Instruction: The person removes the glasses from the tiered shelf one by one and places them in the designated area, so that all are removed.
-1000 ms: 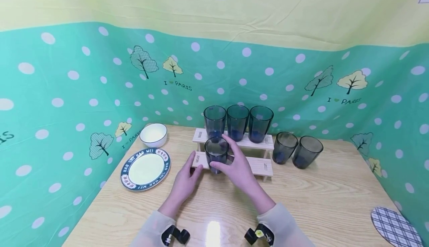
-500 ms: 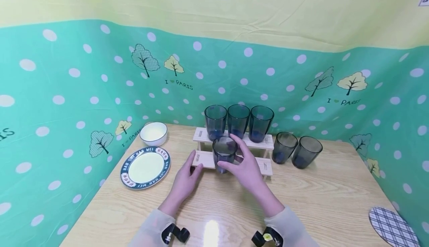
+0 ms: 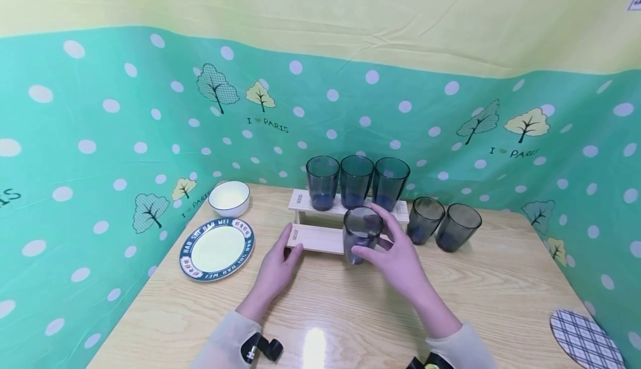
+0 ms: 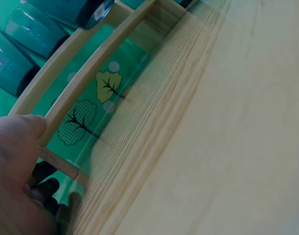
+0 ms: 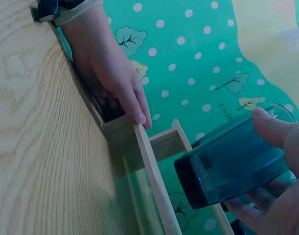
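Observation:
My right hand (image 3: 398, 255) grips a dark tinted glass tumbler (image 3: 363, 235), thumb in front and fingers around its right side. In the right wrist view, the glass (image 5: 232, 156) hangs off the lower tier, its base apart from the wood. My left hand (image 3: 276, 263) holds the left end of the two-tier wooden rack (image 3: 317, 239); in the left wrist view its thumb (image 4: 29, 126) lies on the front edge. Three taller glasses, one of them the leftmost glass (image 3: 323, 182), stand upright on the upper tier, the right one partly behind my right hand.
Two more tinted glasses, a nearer one (image 3: 458, 227) and one beside the rack (image 3: 424, 220), stand on the table (image 3: 340, 313) to the right. At left are a white bowl (image 3: 229, 198) and a blue-rimmed plate (image 3: 186, 253). A checked round mat (image 3: 586, 338) lies at the right edge.
My right hand has carried the glass to the right along the front of the lower tier, from its left part past its middle. My left hand has stayed on the rack's left end.

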{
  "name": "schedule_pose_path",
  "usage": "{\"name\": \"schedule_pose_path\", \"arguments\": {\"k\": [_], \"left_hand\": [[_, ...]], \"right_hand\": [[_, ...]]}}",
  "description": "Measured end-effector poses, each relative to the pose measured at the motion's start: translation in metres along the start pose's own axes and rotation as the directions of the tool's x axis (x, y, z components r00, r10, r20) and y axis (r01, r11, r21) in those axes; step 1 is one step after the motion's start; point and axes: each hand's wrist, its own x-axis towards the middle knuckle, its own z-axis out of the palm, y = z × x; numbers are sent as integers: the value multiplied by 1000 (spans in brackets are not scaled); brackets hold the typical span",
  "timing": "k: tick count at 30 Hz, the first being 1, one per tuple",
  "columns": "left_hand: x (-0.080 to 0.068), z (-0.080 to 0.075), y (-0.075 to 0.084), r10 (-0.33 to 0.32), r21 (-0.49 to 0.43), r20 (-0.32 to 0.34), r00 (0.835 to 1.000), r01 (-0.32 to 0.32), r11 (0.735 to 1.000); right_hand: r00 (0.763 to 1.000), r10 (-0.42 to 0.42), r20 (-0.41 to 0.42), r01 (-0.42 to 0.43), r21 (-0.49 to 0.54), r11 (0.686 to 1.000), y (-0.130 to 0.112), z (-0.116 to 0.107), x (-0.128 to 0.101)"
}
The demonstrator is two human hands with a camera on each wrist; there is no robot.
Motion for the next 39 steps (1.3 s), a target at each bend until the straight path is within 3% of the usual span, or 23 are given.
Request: {"name": "schedule_pose_path", "arguments": {"k": [13,29,39], "left_hand": [[1,1,-1,17,10,-5,1000,-17,1000],[0,0,0,8,5,-3,1000,-8,1000],[0,0,-1,5,6,-7,1000,-5,1000]], "right_hand": [[996,1,-92,-15,-148,989,8,-61,-23],[983,42,-181,-75,-179,981,20,-127,-42],[961,36,-273,-112,-271,956,29,-165,-50]]}}
